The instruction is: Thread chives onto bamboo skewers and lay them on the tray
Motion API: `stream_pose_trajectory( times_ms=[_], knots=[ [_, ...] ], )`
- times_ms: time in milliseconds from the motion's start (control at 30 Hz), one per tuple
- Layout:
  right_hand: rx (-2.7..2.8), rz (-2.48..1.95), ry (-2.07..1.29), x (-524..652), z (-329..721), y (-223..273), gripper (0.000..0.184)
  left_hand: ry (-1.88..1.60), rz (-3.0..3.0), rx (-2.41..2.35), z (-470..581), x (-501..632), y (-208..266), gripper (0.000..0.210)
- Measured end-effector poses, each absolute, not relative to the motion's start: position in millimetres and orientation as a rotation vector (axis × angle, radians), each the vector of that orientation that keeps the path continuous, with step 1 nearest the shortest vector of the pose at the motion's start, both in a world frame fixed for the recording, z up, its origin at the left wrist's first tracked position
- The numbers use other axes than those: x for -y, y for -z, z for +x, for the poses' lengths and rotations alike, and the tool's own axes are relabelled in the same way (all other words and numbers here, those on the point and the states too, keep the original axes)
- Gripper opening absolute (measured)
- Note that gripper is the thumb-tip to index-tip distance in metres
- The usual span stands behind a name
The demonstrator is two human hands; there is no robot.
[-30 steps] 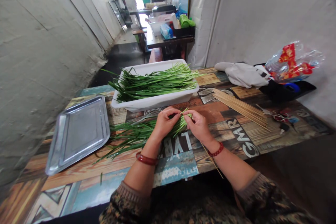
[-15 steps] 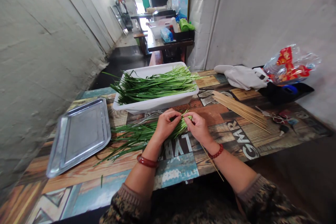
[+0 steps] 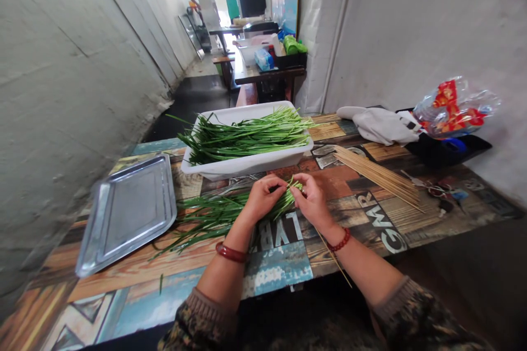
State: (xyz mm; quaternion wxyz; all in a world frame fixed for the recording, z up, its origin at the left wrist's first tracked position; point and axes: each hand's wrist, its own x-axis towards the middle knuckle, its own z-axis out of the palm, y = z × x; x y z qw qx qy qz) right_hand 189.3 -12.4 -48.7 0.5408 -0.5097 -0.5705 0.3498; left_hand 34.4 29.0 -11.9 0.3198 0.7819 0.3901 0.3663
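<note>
Long green garlic chives [image 3: 214, 216] lie in a loose bunch on the table, their pale stem ends toward the right. My left hand [image 3: 265, 194] pinches some chive stems between thumb and forefinger at that end. Close beside it, my right hand [image 3: 308, 197] is closed on the stem tips, the fingertips of both hands nearly touching. A thin bamboo skewer [image 3: 335, 260] runs from under my right hand toward the table's front edge; its upper end is hidden, so I cannot tell how it is held. Behind my hands, a white plastic tub [image 3: 247, 167] holds more chives.
A metal tray [image 3: 127, 211] lies at the left. Several bamboo skewers [image 3: 376, 178] are piled at the right, near keys [image 3: 444, 205], a pale cloth item [image 3: 382, 123] and a red-printed plastic bag [image 3: 453, 109]. Two people stand far back past another table [image 3: 267, 72].
The whole view has shifted slightly. Both hands stay at the chive stems with only small finger movements, and the tub and tray remain in place.
</note>
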Motion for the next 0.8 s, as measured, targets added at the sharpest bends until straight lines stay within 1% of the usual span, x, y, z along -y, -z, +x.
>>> stream_pose_trajectory(
  times_ms=[67,133,200,400,667,800],
  knots=[
    [1.381,-1.217,-0.818,13.2,189.7,48.0,0.047,-0.951,2.049,-1.02,33.6,-29.5,12.4,0.015],
    [1.399,-1.221,-0.799,13.6,190.1,47.4,0.052,-0.953,2.043,-1.032,33.1,-29.8,12.6,0.015],
    [1.406,-1.217,-0.79,13.4,190.3,47.2,0.049,-0.967,2.034,-1.052,33.1,-29.8,12.7,0.016],
    [1.375,-1.183,-0.807,12.1,189.3,48.6,0.033,-1.0,2.047,-1.096,34.6,-29.3,14.6,0.016],
    [1.384,-1.191,-0.783,10.6,189.4,49.8,0.021,-0.981,2.124,-1.116,36.9,-27.5,12.6,0.015],
    [1.394,-1.232,-0.753,10.7,189.7,49.9,0.018,-0.935,2.143,-1.071,37.7,-25.9,8.7,0.015]
  ],
)
